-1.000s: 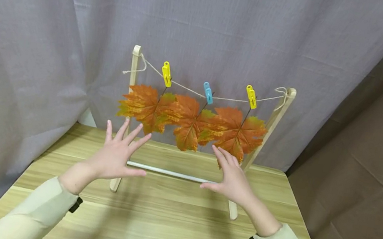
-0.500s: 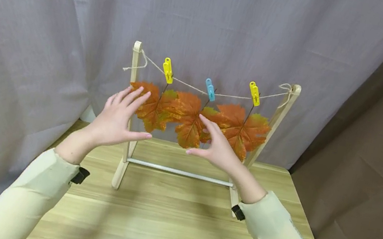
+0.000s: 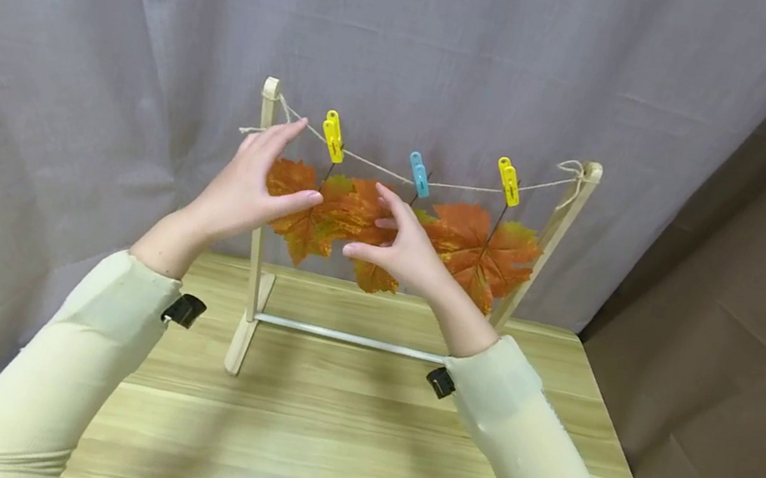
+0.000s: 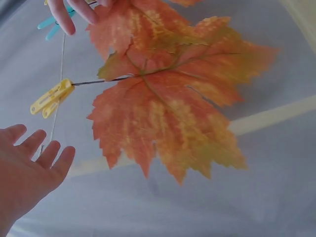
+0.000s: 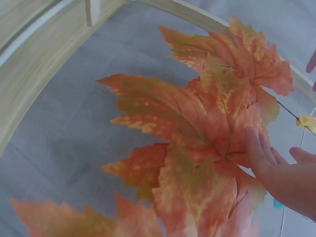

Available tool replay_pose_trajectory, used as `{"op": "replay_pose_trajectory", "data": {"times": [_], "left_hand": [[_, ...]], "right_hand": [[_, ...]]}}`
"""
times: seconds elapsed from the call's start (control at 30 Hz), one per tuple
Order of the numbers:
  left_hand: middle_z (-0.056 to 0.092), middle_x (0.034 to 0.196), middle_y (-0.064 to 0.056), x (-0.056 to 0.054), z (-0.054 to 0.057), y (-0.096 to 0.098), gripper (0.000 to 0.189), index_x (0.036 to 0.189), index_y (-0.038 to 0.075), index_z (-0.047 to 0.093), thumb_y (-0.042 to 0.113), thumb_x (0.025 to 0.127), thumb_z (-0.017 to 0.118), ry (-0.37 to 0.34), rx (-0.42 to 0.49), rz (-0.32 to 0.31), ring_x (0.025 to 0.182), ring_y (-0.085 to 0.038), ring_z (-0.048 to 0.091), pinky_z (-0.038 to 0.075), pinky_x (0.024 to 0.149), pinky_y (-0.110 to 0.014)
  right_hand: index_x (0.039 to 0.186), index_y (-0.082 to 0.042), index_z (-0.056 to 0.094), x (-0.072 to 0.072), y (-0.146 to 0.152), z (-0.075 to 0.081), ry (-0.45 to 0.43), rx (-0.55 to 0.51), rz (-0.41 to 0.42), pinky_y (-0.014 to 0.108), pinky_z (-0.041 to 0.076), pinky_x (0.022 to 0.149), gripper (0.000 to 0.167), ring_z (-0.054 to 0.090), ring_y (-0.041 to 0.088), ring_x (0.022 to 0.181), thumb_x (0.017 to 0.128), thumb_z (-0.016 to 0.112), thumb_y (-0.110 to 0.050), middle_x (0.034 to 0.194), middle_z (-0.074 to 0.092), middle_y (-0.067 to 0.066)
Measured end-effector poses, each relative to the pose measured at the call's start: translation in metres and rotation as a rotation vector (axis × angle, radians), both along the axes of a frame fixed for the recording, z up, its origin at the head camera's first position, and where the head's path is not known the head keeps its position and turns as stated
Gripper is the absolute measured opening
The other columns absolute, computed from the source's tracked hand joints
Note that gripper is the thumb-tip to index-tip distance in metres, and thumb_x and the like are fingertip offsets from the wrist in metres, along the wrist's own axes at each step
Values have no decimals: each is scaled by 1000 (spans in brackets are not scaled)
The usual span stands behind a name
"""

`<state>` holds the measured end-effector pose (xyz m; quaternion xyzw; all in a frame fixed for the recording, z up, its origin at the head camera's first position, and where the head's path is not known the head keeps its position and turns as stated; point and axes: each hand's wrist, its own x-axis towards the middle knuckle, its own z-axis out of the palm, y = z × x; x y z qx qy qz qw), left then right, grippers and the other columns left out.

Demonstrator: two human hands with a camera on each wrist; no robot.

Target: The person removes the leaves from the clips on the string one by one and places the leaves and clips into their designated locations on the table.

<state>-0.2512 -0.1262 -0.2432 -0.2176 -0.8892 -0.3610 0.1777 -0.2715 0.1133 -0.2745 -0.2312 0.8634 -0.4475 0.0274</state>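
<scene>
My left hand (image 3: pixel 246 181) is raised in front of the left post, fingers spread and holding nothing. Its fingertips reach up near the string (image 3: pixel 372 165), left of a yellow clothespin (image 3: pixel 333 136). From that clothespin hangs an orange artificial maple leaf (image 3: pixel 300 234), seen large in the left wrist view. In front of the middle leaf (image 3: pixel 373 278) is my right hand (image 3: pixel 411 254), thumb and fingers apart; its fingertips overlap that leaf in the right wrist view. A blue clothespin (image 3: pixel 420 175) holds the middle leaf's stem. Another yellow clothespin (image 3: pixel 507 181) holds the right leaf (image 3: pixel 482 260).
The string is tied between a left wooden post (image 3: pixel 255 268) and a right wooden post (image 3: pixel 556 226). A pale crossbar (image 3: pixel 351 339) joins the stand low down. Under it is a wood-grain table (image 3: pixel 288 443), with grey curtains (image 3: pixel 417 33) behind and to the sides.
Both hands have risen from low before the stand to the height of the leaves. The right hand has also moved left, from the right leaf to the middle one. The leaves still hang.
</scene>
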Motion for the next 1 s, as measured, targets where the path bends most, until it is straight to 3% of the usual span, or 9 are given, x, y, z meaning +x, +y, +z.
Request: {"op": "replay_pose_trajectory", "data": {"times": [0.13, 0.33, 0.5, 0.6, 0.8, 1.0], "left_hand": [[28, 152, -8, -6, 4, 3, 83, 150, 17, 21, 42, 84, 65, -4, 20, 4, 140, -28, 23, 22, 113, -52], [36, 146, -15, -16, 3, 7, 77, 148, 7, 25, 34, 87, 63, -42, 99, 8, 118, -33, 46, 41, 100, -46], [36, 146, -13, -25, 16, 9, 72, 147, 7, 26, 35, 90, 59, -105, 147, 13, 115, -33, 51, 44, 98, -45], [35, 147, -12, -29, 23, 10, 71, 148, 8, 25, 36, 91, 57, -149, 142, 20, 116, -33, 52, 45, 97, -45], [33, 150, -12, -38, 31, 12, 66, 147, 6, 26, 33, 94, 54, -212, 71, 25, 131, -30, 41, 39, 104, -46], [52, 134, -16, -41, 33, 15, 46, 136, 3, 45, 19, 94, 55, -190, 75, 43, 120, -28, 51, 43, 100, -42]], "right_hand": [[150, -22, 17, -10, -14, -2, 5, -4, -23, 41, 47, 96, 94, 47, 25, 124, 78, 76, -31, 151, 26, 8], [150, -21, 16, -22, -35, -7, -53, -43, -42, 39, 51, 92, 94, 50, 23, 122, 78, 75, -35, 153, 23, 6], [150, -20, 20, -33, -48, -3, -68, -122, -59, 38, 50, 92, 88, 54, 23, 117, 81, 73, -32, 153, 24, 6], [149, -20, 21, -39, -55, -1, -92, -163, -54, 39, 51, 90, 80, 57, 24, 111, 85, 68, -32, 153, 26, 8], [145, -17, 32, -47, -67, 1, -150, -232, -49, 37, 55, 83, 57, 61, 28, 105, 94, 56, -23, 146, 38, 9], [129, -2, 51, -50, -74, -1, -188, -309, -65, 32, 57, 75, 36, 64, 27, 92, 94, 55, -12, 122, 57, 16]]}}
